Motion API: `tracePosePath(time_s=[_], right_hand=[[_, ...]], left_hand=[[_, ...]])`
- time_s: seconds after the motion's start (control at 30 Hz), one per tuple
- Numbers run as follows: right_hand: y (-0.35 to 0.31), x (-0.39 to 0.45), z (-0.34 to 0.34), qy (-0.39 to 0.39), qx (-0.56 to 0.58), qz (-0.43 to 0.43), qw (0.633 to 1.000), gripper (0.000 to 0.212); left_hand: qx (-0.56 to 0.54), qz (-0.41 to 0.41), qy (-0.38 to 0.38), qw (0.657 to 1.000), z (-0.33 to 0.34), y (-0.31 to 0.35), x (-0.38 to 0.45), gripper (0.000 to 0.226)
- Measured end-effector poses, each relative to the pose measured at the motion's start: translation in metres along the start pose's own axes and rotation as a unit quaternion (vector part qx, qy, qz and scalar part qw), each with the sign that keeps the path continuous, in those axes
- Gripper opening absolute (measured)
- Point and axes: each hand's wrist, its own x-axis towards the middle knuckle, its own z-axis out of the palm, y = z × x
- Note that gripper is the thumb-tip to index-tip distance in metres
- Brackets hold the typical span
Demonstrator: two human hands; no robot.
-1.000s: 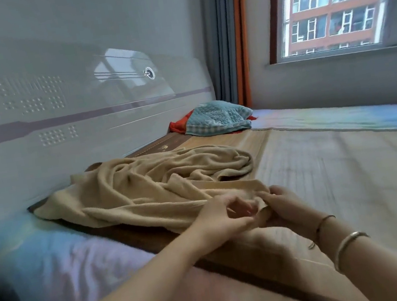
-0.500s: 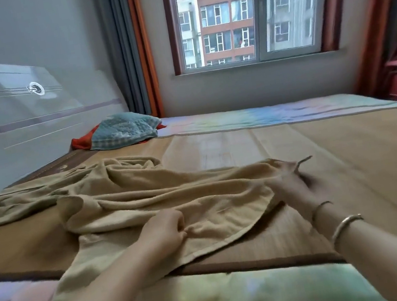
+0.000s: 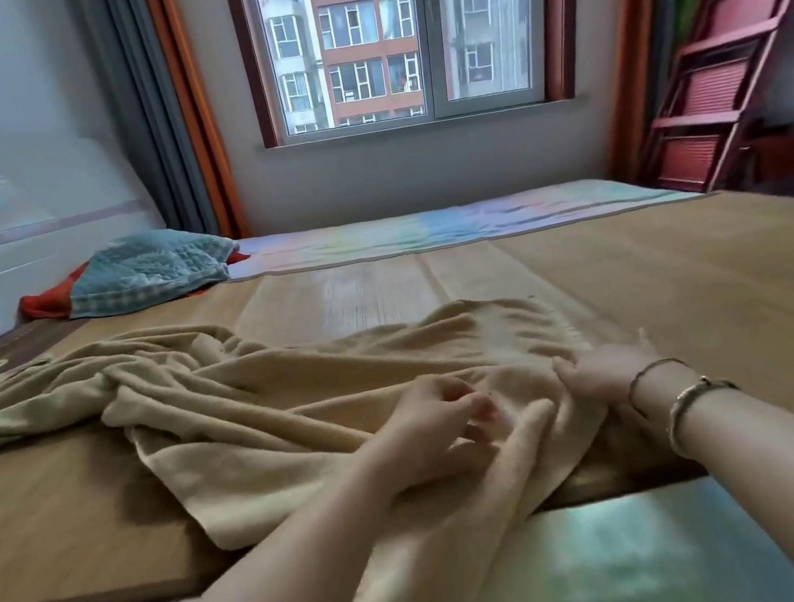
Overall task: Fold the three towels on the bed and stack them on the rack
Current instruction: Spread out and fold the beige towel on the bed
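A large beige towel (image 3: 265, 399) lies crumpled across the near part of the bed, one end hanging over the front edge. My left hand (image 3: 426, 431) has its fingers curled into a fold of it near the middle. My right hand (image 3: 599, 373), with bracelets on the wrist, pinches the towel's edge just to the right. A teal checked towel (image 3: 145, 270) lies bunched at the far left by the headboard, on top of a red-orange towel (image 3: 39, 305). A red slatted rack (image 3: 730, 55) leans at the far right.
A woven bamboo mat (image 3: 643, 293) covers the bed over a pastel sheet (image 3: 449, 219). The glossy white headboard (image 3: 12, 247) runs along the left. A window (image 3: 394, 30) with orange and grey curtains is straight ahead.
The view has swung right, bringing the window and rack into sight. My right hand drew the towel's edge rightward, then came back toward my left hand, which shifted right along the towel.
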Motion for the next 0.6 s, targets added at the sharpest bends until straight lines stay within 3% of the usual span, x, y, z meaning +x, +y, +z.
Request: tracePosePath(time_s=[0.07, 0.13, 0.23, 0.33, 0.6], right_hand=[[0.011, -0.002, -0.008, -0.031, -0.082, 0.015, 0.996, 0.058], [0.002, -0.005, -0.01, -0.032, -0.116, 0.017, 0.993, 0.054], [-0.023, -0.001, 0.009, 0.029, -0.028, -0.023, 0.999, 0.052], [-0.029, 0.003, 0.027, 0.013, 0.061, -0.063, 0.996, 0.053], [0.057, 0.088, 0.023, -0.055, -0.008, -0.027, 0.998, 0.074]], left_hand=[[0.065, 0.022, 0.08, 0.994, -0.012, 0.001, 0.014, 0.014], [0.276, 0.047, 0.121, 0.952, -0.03, -0.008, 0.025, 0.019], [0.486, -0.035, -0.023, 0.873, -0.04, -0.024, 0.036, 0.074], [0.508, -0.08, -0.109, 0.851, -0.034, -0.035, 0.048, 0.087], [0.489, -0.068, -0.119, 0.862, 0.046, -0.006, 0.124, 0.089]])
